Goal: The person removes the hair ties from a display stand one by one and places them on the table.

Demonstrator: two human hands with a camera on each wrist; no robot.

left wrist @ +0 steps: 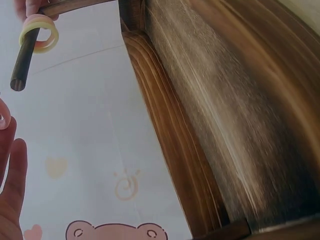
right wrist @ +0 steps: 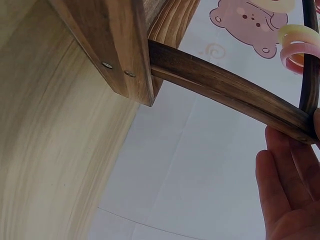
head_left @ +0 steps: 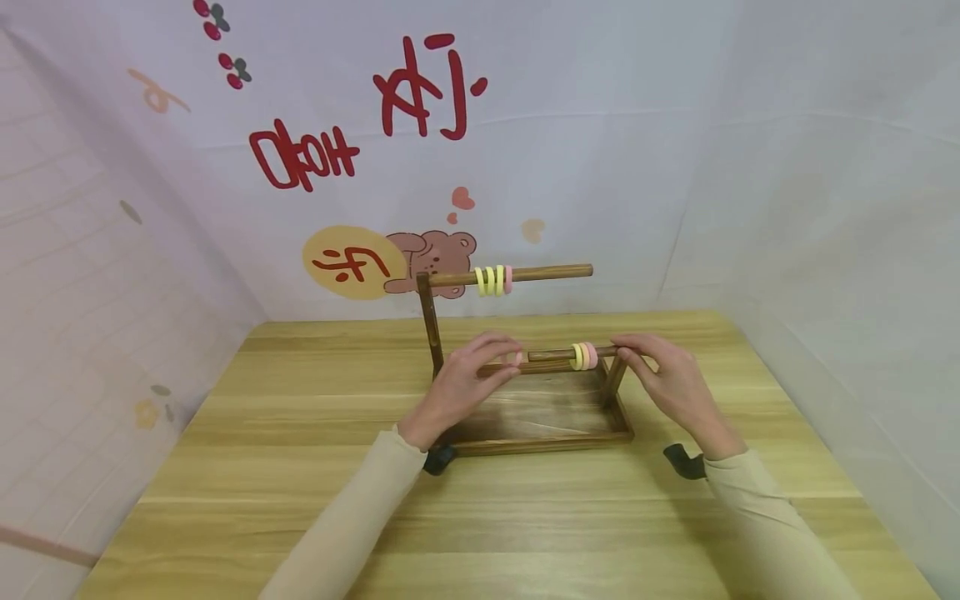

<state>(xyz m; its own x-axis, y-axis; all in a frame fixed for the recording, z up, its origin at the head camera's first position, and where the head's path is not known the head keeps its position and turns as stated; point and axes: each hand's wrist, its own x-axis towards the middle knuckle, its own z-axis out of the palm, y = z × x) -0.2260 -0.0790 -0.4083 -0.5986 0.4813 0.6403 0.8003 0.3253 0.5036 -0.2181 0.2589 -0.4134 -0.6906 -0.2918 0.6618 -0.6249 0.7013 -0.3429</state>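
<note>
A wooden rack with two horizontal rods stands on the table. My left hand [head_left: 459,379] pinches a small pink ring [head_left: 518,358] between thumb and fingertips, just left of the free end of the lower rod [head_left: 551,356] and apart from it. Around that rod hang a yellow ring [head_left: 575,357] and pink rings [head_left: 591,357]. My right hand [head_left: 671,375] grips the rod's other end where it meets the short post [head_left: 615,377]; in the right wrist view, fingers lie against the post [right wrist: 225,90]. Yellow rings [head_left: 491,281] and one pink ring hang on the upper rod [head_left: 555,272].
The rack's shallow tray base [head_left: 540,446] lies below the rods. A tall post [head_left: 430,321] carries the upper rod at the left. Behind the wooden table [head_left: 300,400] hangs a white printed cloth [head_left: 600,150]. Dark straps [head_left: 684,461] show at the wrists.
</note>
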